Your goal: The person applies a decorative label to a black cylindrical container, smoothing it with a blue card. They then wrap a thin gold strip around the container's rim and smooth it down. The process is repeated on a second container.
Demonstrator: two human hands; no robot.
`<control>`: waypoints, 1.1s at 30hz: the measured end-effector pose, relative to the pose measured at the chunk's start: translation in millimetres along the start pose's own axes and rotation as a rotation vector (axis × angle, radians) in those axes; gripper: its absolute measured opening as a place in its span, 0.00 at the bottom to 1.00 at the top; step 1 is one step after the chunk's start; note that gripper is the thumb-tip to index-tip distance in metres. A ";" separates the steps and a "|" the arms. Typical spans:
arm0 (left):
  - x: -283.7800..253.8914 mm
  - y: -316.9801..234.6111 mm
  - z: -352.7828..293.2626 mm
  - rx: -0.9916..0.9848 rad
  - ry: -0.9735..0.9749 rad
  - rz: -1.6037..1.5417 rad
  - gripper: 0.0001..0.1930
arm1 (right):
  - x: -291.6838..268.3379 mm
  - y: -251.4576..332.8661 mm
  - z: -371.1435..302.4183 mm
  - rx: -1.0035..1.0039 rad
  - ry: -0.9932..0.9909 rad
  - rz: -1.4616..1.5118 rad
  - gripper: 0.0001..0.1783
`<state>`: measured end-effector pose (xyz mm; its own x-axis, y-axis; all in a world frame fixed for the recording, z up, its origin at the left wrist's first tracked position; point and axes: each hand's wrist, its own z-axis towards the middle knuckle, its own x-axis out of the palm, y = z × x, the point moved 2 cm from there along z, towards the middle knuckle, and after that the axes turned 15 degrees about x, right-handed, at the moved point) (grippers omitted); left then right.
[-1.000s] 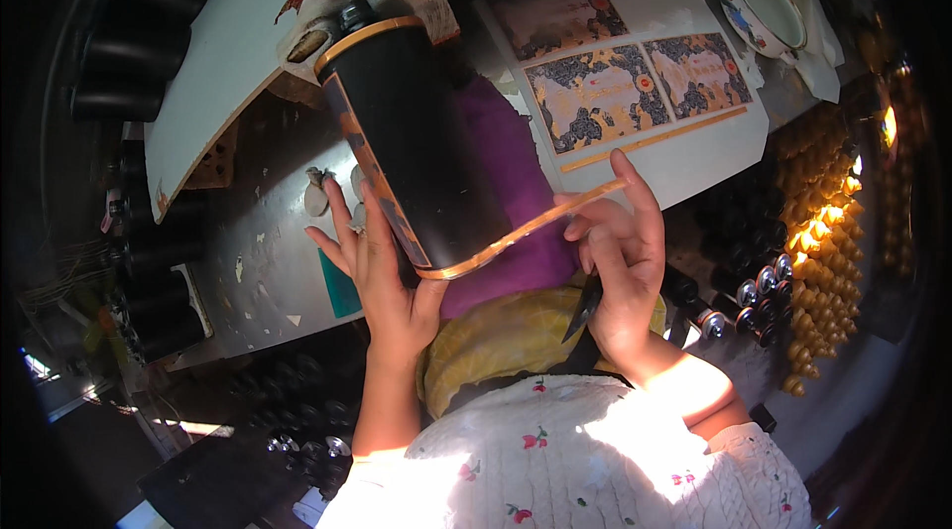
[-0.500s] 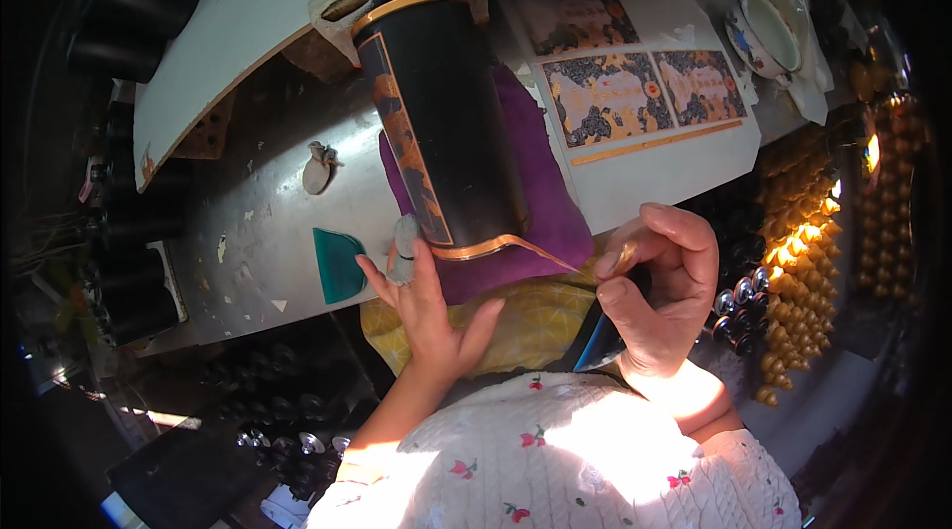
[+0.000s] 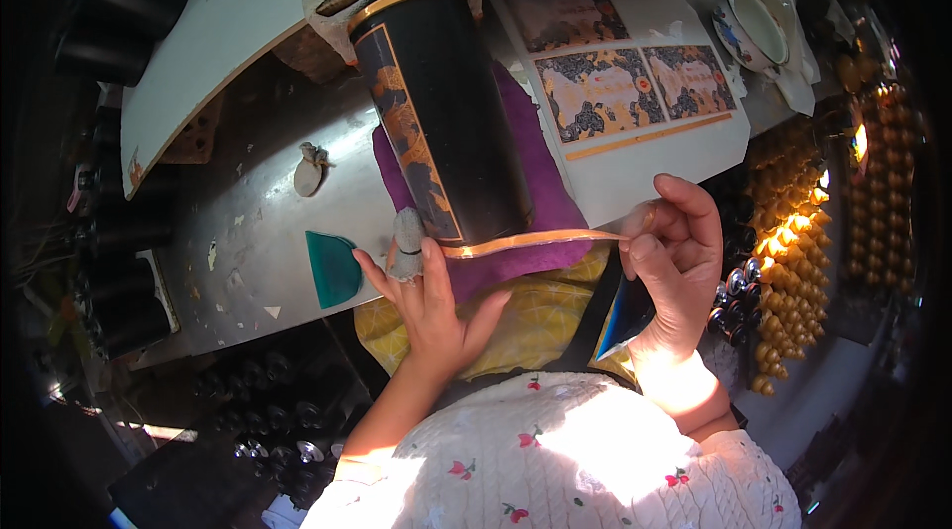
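Observation:
A black cylinder with a patterned panel down its left side lies on a purple cloth. A gold band rings its far end. From its near end a gold decal strip stretches out to the right, nearly straight. My right hand pinches the strip's free end between thumb and finger. With fingers spread, my left hand touches the near left rim, where the strip meets the cylinder. A grey cloth finger cover sits on one of its fingers.
A teal scraper and a small tied cloth bundle lie on the metal table left of the cylinder. Patterned decal sheets and an enamel bowl are at the right. Gold pieces stand in rows beyond the table's right edge.
My right hand has moved slightly right and up, drawing the gold strip out from the near rim; it is now tauter and straighter. My left hand stays at the rim.

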<state>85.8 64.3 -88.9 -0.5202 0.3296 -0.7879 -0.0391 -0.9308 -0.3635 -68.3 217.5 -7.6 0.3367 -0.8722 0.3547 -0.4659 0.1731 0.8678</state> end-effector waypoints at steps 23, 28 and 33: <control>3.4 -7.4 -4.9 0.080 0.004 0.090 0.57 | -8.3 -19.0 22.6 0.112 -0.026 0.144 0.23; 0.5 -9.3 2.1 0.119 -0.013 0.153 0.54 | -4.6 -16.4 25.7 0.132 -0.063 0.152 0.22; -8.1 -11.7 22.9 0.222 0.016 0.285 0.42 | -3.5 -15.6 29.8 0.136 -0.101 0.138 0.21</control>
<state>71.0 68.9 -66.9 -0.5239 0.0529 -0.8501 -0.0798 -0.9967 -0.0128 -86.6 204.2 -32.7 0.1815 -0.8872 0.4241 -0.6104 0.2365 0.7560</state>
